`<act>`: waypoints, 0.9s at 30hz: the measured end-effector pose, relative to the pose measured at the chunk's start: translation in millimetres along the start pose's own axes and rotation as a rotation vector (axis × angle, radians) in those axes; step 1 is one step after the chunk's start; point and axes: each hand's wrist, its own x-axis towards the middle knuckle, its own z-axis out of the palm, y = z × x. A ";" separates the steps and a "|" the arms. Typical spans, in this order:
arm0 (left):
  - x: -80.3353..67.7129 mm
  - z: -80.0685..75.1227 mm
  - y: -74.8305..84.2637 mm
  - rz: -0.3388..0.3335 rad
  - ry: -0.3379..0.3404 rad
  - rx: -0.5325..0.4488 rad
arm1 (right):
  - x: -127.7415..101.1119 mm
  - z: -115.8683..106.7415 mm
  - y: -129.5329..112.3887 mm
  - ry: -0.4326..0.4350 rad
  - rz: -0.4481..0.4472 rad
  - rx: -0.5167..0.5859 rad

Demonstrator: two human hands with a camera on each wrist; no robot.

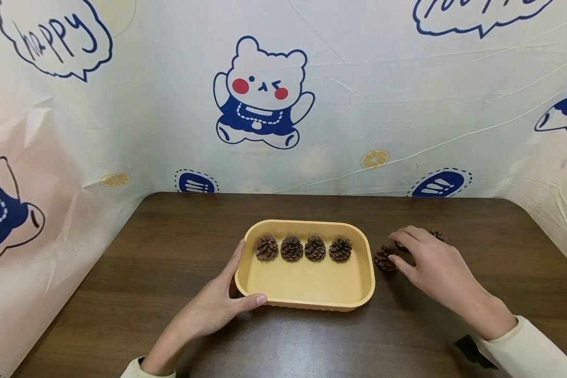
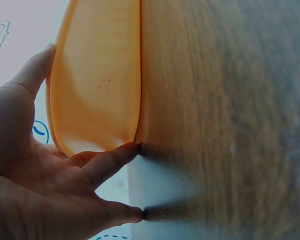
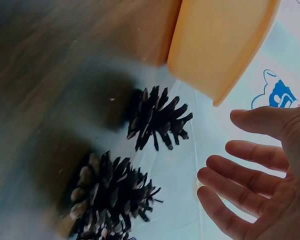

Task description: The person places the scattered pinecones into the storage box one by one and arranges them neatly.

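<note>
Our left hand [image 1: 212, 310] presses straight fingers against the yellow tray [image 1: 307, 289]; our right hand [image 1: 434, 265] hovers, fingers relaxed, empty, over 2 pine cones [image 1: 385, 258] just beyond its fingertips.

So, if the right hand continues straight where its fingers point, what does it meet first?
Probably the pine cone on the table beside the tray; the right hand is open just over it.
</note>
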 end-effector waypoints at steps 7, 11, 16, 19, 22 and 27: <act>-0.6 -0.5 -1.0 -0.002 0.003 0.009 | -1.0 3.5 3.7 0.003 0.001 0.017; -0.2 -0.3 -1.0 0.000 0.001 0.011 | 0.6 6.4 4.7 -0.023 0.015 0.038; 0.3 0.0 -0.1 0.002 0.002 0.015 | 2.7 9.3 6.8 -0.093 0.062 0.075; 0.2 0.0 0.2 0.002 0.006 0.021 | 4.3 10.9 8.5 -0.131 0.087 0.100; 0.0 0.0 0.2 0.001 0.007 0.021 | 5.8 13.0 10.8 -0.153 0.096 0.115; -0.2 -0.1 0.0 0.002 0.005 0.017 | 7.8 15.6 13.5 -0.174 0.104 0.123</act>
